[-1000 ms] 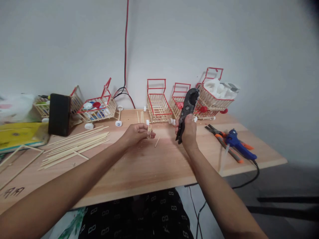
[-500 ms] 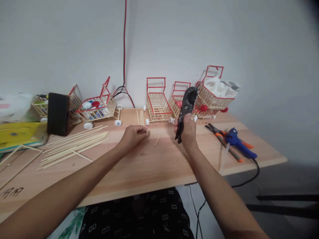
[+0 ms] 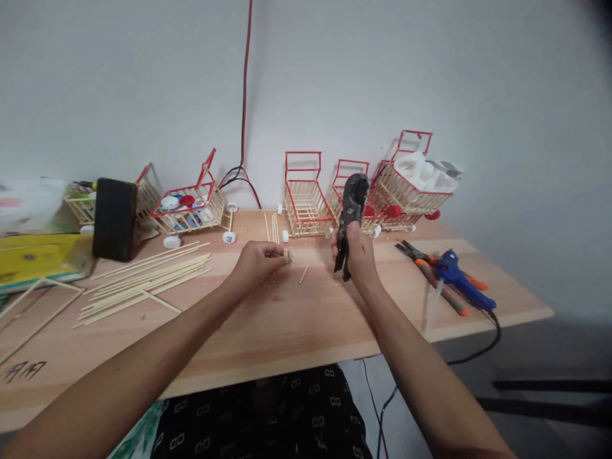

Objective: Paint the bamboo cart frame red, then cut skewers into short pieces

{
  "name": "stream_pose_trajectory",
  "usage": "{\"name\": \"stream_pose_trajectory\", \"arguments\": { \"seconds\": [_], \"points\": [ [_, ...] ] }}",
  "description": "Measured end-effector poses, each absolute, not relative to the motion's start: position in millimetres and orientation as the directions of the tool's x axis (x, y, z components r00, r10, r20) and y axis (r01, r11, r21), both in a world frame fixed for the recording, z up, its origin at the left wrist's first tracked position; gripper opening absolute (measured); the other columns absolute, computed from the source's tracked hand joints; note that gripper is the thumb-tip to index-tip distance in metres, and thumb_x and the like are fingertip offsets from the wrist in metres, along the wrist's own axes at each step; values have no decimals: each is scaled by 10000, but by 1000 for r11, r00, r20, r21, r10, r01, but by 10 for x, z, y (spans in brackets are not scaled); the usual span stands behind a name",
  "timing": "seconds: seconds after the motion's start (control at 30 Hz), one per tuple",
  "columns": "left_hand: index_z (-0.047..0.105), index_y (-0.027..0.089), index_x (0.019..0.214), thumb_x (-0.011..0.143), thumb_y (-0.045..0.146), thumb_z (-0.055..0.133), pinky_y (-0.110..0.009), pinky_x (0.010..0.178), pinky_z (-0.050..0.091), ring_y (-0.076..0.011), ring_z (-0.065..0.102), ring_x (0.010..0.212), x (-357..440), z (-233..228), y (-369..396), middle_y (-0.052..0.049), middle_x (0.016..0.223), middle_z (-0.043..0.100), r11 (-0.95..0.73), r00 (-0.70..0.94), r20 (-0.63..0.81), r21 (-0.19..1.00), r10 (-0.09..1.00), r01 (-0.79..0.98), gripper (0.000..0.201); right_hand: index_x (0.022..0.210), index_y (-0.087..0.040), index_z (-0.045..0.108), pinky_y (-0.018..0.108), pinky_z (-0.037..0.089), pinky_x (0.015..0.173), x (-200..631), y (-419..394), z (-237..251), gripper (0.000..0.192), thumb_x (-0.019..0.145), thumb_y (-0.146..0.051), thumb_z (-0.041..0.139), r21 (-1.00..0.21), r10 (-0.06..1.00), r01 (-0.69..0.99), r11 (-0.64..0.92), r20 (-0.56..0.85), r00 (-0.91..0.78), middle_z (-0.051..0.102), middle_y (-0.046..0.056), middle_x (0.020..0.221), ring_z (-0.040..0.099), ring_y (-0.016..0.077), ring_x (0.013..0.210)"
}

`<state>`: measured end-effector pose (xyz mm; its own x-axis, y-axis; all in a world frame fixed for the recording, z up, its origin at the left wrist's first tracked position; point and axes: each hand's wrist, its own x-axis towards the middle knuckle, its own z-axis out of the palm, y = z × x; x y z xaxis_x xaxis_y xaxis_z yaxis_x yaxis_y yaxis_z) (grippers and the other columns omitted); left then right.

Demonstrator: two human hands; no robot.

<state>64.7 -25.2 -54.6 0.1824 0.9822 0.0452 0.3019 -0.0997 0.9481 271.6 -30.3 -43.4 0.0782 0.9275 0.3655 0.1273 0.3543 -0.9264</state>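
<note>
My left hand (image 3: 262, 261) is closed, pinching a few short cut pieces of wooden stick (image 3: 287, 256) upright between thumb and fingers, low over the table. In my right hand (image 3: 359, 255) is a black hand cutter (image 3: 352, 207), its handles gripped and its head pointing up and away. A single short stick piece (image 3: 304, 274) lies on the wood between my hands. Behind them stands a small stick-built cart (image 3: 305, 207) with red trim and white wheels. Long thin sticks (image 3: 148, 284) are spread to the left of my left hand.
More small carts, one holding bottle caps (image 3: 187, 213) and one a white bag (image 3: 415, 172), line the wall. A black phone (image 3: 115, 220) leans at left by a yellow pack (image 3: 43, 258). Orange-handled pliers (image 3: 442, 287) and a blue glue gun (image 3: 461, 280) lie at right.
My right hand has brought the cutter slightly left and down, turning it more upright. The stick pieces in my left hand show more clearly. The whole view has shifted a little.
</note>
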Motion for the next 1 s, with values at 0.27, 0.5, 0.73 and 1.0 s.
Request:
{"name": "stream_pose_trajectory", "arguments": {
  "seconds": [0.27,0.5,0.73,1.0],
  "points": [
    [679,147,686,650,324,738,-186,443,344,-81,516,465,676,-459,-382,6,590,651,144,316,-175,982,933,119,190,709,-168,594,217,412,527,2471,-327,-448,313,778,-473,616,-890,935,316,330,262,-237,566,-26,585,528,109,543],
    [648,138,680,630,248,757,-184,466,368,-88,557,510,690,-508,-390,5,618,666,125,300,-151,987,942,104,163,778,-184,605,241,449,611,2406,-351,-454,176,786,-360,610,-862,912,353,364,252,-324,635,-8,683,586,131,621],
    [502,169,792,610,133,744,-216,514,432,-135,625,530,721,-445,-400,12,611,674,70,296,-99,992,950,107,305,717,-168,622,240,423,589,2419,-330,-439,159,738,-326,628,-857,940,408,315,223,-256,615,-4,669,547,126,609],
    [411,188,768,590,131,736,-213,500,439,-170,663,556,747,-480,-369,4,614,678,-5,359,-10,999,933,42,374,720,-162,599,242,409,607,2428,-345,-407,193,739,-354,612,-866,945,429,258,135,-297,595,7,675,535,130,630]
  ]
}}
